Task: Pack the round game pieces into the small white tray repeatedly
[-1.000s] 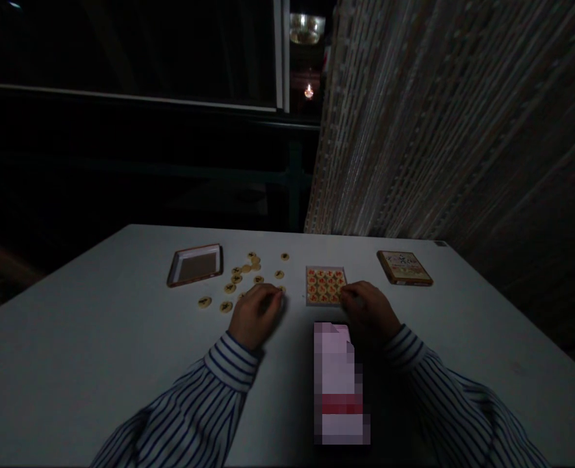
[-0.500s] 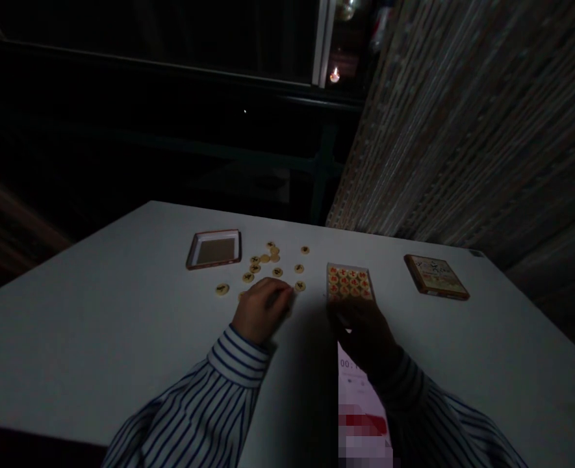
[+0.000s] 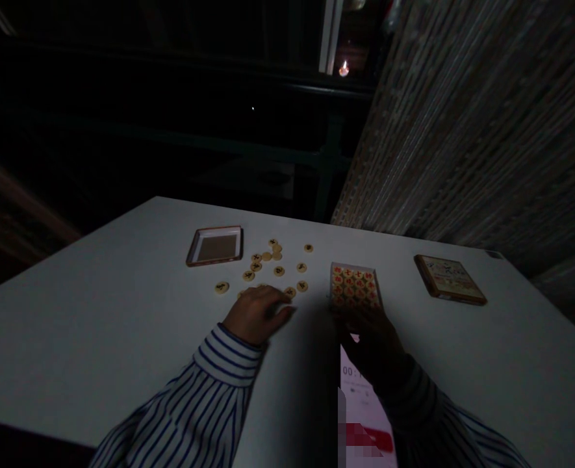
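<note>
1. left hand (image 3: 256, 315): thumb and fingertips now parted, where i had them pinched half a second ago; i see nothing held.
2. one dark-marked disc (image 3: 290, 292): newly in sight at those fingertips, on the table (image 3: 97, 338); contact i cannot tell.
3. right hand (image 3: 372, 335): now at the near edge of the small tray (image 3: 353, 266), off its right side; deep shadow, so i cannot tell whether it grips.
4. red-marked discs (image 3: 349, 283): in rows inside that tray.
5. other loose discs (image 3: 249, 276): scattered left of the tray, beyond my left hand.
6. standing, in my judgement: left hand free, dark-marked discs unhoused.
</note>
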Motion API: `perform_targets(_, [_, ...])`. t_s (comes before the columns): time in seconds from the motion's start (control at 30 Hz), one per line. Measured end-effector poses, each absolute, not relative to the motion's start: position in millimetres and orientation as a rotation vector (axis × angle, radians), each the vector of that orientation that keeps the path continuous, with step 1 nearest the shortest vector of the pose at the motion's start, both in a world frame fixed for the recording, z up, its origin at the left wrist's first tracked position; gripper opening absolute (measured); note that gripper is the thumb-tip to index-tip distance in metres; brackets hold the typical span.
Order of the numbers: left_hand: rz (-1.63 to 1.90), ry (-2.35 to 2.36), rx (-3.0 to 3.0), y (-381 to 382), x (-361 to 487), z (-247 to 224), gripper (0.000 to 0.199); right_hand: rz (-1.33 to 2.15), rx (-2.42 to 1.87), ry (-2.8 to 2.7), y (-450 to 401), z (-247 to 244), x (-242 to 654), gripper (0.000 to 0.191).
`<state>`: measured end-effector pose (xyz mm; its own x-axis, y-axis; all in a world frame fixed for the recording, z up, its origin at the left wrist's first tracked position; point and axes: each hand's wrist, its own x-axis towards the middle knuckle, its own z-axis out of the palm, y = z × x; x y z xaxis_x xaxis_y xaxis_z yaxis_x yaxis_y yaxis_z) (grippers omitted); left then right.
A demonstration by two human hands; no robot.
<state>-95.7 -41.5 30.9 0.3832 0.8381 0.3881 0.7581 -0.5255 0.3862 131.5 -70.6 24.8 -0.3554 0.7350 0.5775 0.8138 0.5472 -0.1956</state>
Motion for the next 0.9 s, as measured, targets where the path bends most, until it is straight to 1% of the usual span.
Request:
perform_targets(0.2, [0.766, 1.49, 2.493, -41.7, -97.4, 26.6, 0.019, -0.199, -1.244, -2.154, -70.3, 25.6, 131.8, 0.016])
perform_targets(0.37, [0.723, 1.435, 2.536, -39.8, -97.3, 19.4, 0.024, -0.279, -1.21, -2.118, -65.6, 16.6, 136.1, 0.016])
perform_targets(0.73, [0.605, 1.559, 2.514, -38.5, -99.0, 14.0, 0.032, -0.216, -1.232, -2.152, -63.7, 14.9, 140.8, 0.018])
perform_targets(0.9, [0.6, 1.573, 2.545, -37.7, -99.4, 10.5, 0.03, -0.223, -1.247, -2.128, -63.9, 10.7, 142.3, 0.02])
